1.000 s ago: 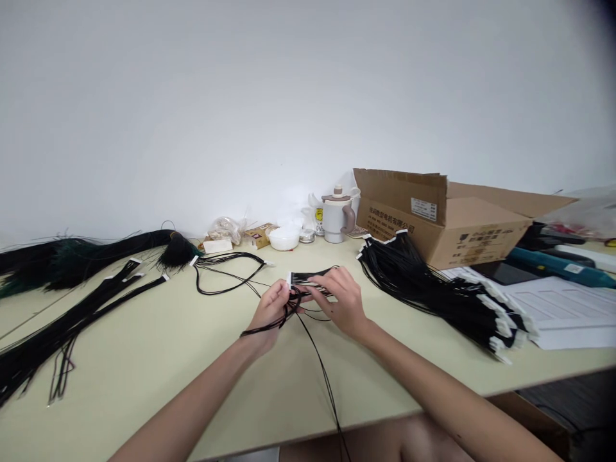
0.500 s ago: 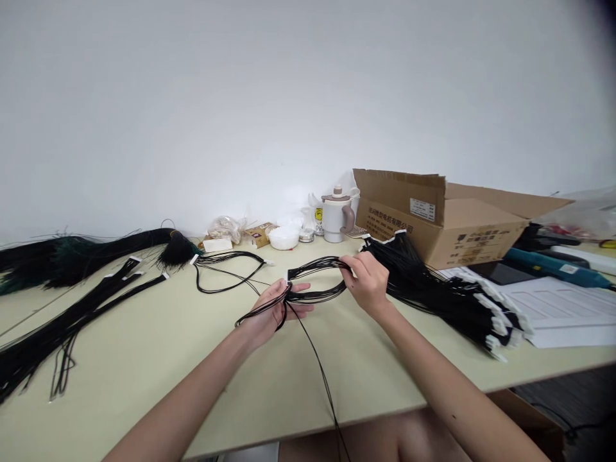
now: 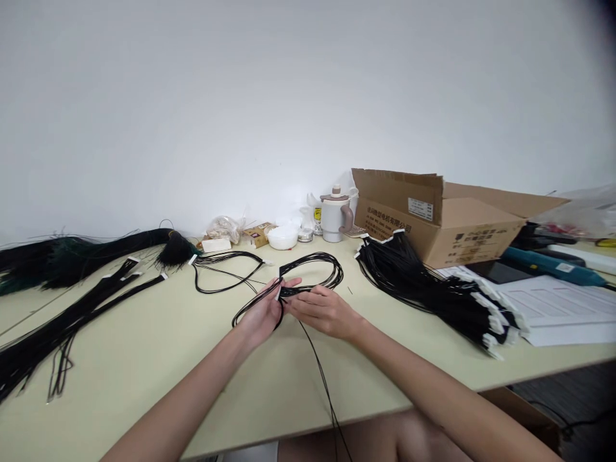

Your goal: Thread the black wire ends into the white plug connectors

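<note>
A looped black wire harness with a white connector is held above the table's middle. My left hand is closed around it at the connector, and wires cross over the palm. My right hand is close beside, its fingers pinched on the wires just right of the connector. Loose wire ends hang from there past the table's front edge. Another black harness with white connectors lies behind my left hand. On the right, a thick bundle of black harnesses ends in several white connectors.
Black wire bundles spread across the table's left. An open cardboard box stands at the back right, beside papers and a teal tool. A white mug and a white bowl are near the wall.
My right hand has let go of the loop's far right end and moved left and down to the wires near the connector. My left hand has stayed nearly in place.
</note>
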A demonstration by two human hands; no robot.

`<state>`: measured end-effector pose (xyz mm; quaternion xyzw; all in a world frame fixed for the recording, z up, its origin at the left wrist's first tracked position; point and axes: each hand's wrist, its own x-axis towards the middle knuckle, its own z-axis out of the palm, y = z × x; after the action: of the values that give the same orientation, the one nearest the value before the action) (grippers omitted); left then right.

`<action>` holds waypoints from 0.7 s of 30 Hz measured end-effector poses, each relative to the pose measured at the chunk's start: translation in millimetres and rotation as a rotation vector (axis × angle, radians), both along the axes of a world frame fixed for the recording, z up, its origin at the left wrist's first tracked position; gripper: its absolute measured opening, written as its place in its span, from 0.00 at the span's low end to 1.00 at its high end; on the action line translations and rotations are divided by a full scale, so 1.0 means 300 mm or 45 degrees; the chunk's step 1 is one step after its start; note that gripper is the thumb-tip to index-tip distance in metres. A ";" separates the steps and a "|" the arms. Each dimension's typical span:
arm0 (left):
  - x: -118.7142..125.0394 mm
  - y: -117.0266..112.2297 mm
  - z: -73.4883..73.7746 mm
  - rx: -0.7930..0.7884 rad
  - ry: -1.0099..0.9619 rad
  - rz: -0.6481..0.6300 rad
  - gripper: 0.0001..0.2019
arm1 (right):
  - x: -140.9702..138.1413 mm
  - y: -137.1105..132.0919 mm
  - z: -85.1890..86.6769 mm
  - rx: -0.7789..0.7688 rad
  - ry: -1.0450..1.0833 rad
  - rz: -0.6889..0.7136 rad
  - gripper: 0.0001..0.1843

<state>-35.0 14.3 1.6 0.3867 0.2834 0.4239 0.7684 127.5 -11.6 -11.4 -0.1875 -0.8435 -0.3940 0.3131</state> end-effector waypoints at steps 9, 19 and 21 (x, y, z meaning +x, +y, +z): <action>0.003 -0.004 -0.001 -0.005 -0.047 -0.009 0.05 | -0.001 0.014 -0.023 -0.265 0.227 0.093 0.10; -0.013 0.043 -0.027 0.159 0.010 0.142 0.11 | -0.025 0.001 0.038 -1.450 1.528 0.621 0.10; -0.011 0.038 -0.019 0.172 0.042 0.163 0.12 | 0.002 0.024 0.043 -1.455 1.856 0.778 0.12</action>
<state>-38.4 25.6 -4.1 0.4257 0.2911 0.4839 0.7070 128.2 -4.6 1.5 -0.2822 -0.5192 0.3853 0.7088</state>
